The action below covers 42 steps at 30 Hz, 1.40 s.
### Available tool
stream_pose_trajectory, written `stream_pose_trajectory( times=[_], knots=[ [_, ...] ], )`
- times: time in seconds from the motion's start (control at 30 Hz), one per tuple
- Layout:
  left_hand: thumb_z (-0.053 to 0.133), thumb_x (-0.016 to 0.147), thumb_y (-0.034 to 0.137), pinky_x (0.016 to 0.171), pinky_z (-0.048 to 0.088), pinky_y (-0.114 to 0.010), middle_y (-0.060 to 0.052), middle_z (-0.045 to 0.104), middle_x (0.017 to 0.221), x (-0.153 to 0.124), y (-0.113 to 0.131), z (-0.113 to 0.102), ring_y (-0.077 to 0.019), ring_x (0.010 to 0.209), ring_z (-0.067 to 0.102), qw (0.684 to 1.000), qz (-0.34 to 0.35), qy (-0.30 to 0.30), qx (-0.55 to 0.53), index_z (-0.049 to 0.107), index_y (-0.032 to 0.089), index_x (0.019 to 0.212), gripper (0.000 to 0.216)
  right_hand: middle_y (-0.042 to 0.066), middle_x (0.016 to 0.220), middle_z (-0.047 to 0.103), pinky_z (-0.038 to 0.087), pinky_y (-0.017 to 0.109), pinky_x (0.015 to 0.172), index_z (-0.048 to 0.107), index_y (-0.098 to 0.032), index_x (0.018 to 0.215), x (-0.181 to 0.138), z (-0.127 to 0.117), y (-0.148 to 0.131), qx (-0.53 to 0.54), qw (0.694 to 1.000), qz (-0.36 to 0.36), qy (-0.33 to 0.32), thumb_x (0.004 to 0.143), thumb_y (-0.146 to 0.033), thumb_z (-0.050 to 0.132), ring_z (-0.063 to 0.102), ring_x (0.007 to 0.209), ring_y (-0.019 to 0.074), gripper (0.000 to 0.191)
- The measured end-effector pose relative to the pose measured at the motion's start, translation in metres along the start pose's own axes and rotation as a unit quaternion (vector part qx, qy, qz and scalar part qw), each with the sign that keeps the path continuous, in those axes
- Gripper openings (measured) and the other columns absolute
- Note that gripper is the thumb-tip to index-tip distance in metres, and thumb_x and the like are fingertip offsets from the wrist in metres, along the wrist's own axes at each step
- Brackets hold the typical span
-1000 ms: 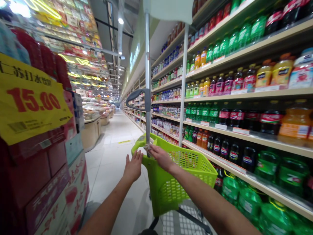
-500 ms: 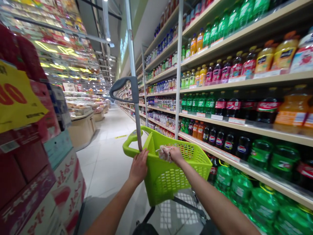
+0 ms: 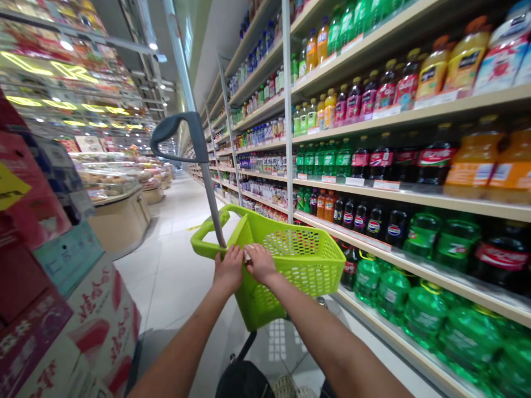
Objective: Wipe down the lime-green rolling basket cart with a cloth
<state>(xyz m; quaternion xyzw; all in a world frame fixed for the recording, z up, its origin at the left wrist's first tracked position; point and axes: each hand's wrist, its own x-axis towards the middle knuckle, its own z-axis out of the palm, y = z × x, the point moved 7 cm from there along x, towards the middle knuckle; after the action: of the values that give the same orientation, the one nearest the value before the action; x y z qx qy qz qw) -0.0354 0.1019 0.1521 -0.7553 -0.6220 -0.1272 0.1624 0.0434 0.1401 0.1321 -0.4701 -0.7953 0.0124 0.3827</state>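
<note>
Basket (image 3: 317,242): bright green, its near rim directly under both hands; the right forearm covers part of the near wall.
Left hand (image 3: 229,269): fingers bent over the rim beside the pole's foot; palm and thumb are hidden, so I cannot tell how firmly it grips.
Right hand (image 3: 261,263): just beside the left, fingers curled nearly closed around a cloth (image 3: 248,256), of which only a pale scrap shows.
Pole (image 3: 213,213): rises beyond the left hand, tilted, its top cut off; it carries a grey handle (image 3: 197,138).
Bottles (image 3: 395,229): on shelves (image 3: 435,198) right of the right hand; many labels too small to read.
Yellow sign (image 3: 12,187): far left of the left hand, only a corner showing.
Counter (image 3: 118,222): well beyond the left hand, goods blurred.
Knee (image 3: 243,381): below the hands, cut off.
</note>
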Motion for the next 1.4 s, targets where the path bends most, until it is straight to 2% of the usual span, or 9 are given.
stream_pose_trajectory(
  times=[0.17, 0.33, 0.6, 0.73, 0.93, 1.07, 1.23, 1.3, 1.4],
  knots=[
    [0.030, 0.071, 0.004, 0.102, 0.016, -0.053, -0.007, 0.031, 0.139, -0.007, 0.001, 0.001, -0.0199, 0.130, 0.022, 0.999, 0.020, -0.027, 0.037, 0.036, 0.015, 0.128, 0.059, 0.009, 0.129, 0.045, 0.028, 0.038, 0.099, 0.054, -0.017, 0.115, -0.042, -0.021, 0.064, -0.054, 0.998, -0.007, 0.032, 0.074, -0.006, 0.040, 0.035, 0.121, 0.0217, 0.044],
    [0.036, 0.066, 0.010, 0.104, 0.014, -0.051, -0.008, 0.025, 0.141, -0.009, 0.009, 0.005, -0.0217, 0.131, 0.018, 0.999, -0.002, -0.029, 0.037, 0.032, 0.009, 0.131, 0.064, 0.016, 0.127, 0.045, 0.028, 0.045, 0.099, 0.057, -0.009, 0.111, -0.085, -0.056, 0.153, -0.075, 0.981, 0.108, 0.140, 0.073, -0.003, 0.033, 0.034, 0.121, 0.0252, 0.045],
    [0.033, 0.068, 0.010, 0.103, 0.012, -0.054, -0.011, 0.027, 0.140, -0.012, 0.020, 0.010, -0.0241, 0.131, 0.019, 0.997, 0.016, 0.046, 0.064, 0.034, 0.009, 0.130, 0.061, 0.010, 0.131, 0.042, 0.027, 0.040, 0.101, 0.049, -0.019, 0.121, -0.038, -0.009, 0.055, -0.025, 0.998, -0.023, 0.053, 0.073, -0.006, 0.045, 0.033, 0.122, 0.0212, 0.050],
    [0.031, 0.069, 0.008, 0.103, 0.010, -0.056, -0.012, 0.027, 0.140, -0.014, 0.017, 0.013, -0.0247, 0.130, 0.021, 0.995, 0.020, 0.071, 0.062, 0.034, 0.008, 0.130, 0.061, 0.006, 0.125, 0.049, 0.030, 0.034, 0.098, 0.055, -0.022, 0.114, -0.056, -0.036, 0.105, -0.089, 0.995, 0.048, 0.010, 0.075, -0.009, 0.045, 0.042, 0.115, 0.0190, 0.042],
    [0.030, 0.069, 0.007, 0.104, 0.008, -0.054, -0.014, 0.026, 0.140, -0.015, 0.024, 0.016, -0.0241, 0.131, 0.019, 0.994, -0.001, 0.092, 0.055, 0.033, 0.004, 0.129, 0.060, 0.013, 0.118, 0.054, 0.028, 0.040, 0.097, 0.061, -0.015, 0.105, -0.113, -0.120, 0.220, -0.140, 0.970, 0.180, 0.078, 0.074, -0.006, 0.036, 0.043, 0.113, 0.0248, 0.041],
    [0.033, 0.069, 0.011, 0.105, 0.006, -0.053, -0.015, 0.025, 0.140, -0.015, 0.029, 0.018, -0.0256, 0.131, 0.018, 0.993, -0.020, 0.100, 0.051, 0.033, 0.002, 0.129, 0.061, 0.012, 0.116, 0.056, 0.031, 0.037, 0.097, 0.061, -0.014, 0.106, -0.105, -0.101, 0.210, -0.131, 0.972, 0.175, 0.086, 0.075, -0.008, 0.035, 0.045, 0.113, 0.0225, 0.040],
    [0.030, 0.070, 0.010, 0.104, 0.005, -0.055, -0.014, 0.023, 0.141, -0.017, 0.027, 0.016, -0.0243, 0.131, 0.018, 0.993, -0.001, 0.097, 0.064, 0.030, 0.004, 0.130, 0.060, 0.006, 0.125, 0.050, 0.030, 0.036, 0.098, 0.058, -0.022, 0.110, -0.083, -0.057, 0.159, -0.071, 0.995, 0.018, 0.066, 0.078, -0.011, 0.039, 0.041, 0.118, 0.0170, 0.038],
    [0.030, 0.070, 0.010, 0.104, 0.005, -0.055, -0.014, 0.024, 0.140, -0.018, 0.024, 0.015, -0.0244, 0.131, 0.018, 0.993, 0.003, 0.095, 0.064, 0.031, 0.006, 0.131, 0.061, 0.008, 0.124, 0.051, 0.030, 0.037, 0.098, 0.059, -0.021, 0.108, -0.093, -0.074, 0.180, -0.079, 0.993, 0.043, 0.076, 0.079, -0.013, 0.040, 0.040, 0.118, 0.0190, 0.036],
    [0.031, 0.068, 0.010, 0.104, 0.006, -0.055, -0.014, 0.024, 0.140, -0.018, 0.025, 0.016, -0.0248, 0.131, 0.018, 0.993, 0.000, 0.101, 0.056, 0.031, 0.005, 0.131, 0.062, 0.013, 0.117, 0.055, 0.032, 0.038, 0.095, 0.063, -0.014, 0.103, -0.118, -0.117, 0.236, -0.123, 0.972, 0.173, 0.100, 0.079, -0.017, 0.040, 0.045, 0.112, 0.0244, 0.033]
  ],
)
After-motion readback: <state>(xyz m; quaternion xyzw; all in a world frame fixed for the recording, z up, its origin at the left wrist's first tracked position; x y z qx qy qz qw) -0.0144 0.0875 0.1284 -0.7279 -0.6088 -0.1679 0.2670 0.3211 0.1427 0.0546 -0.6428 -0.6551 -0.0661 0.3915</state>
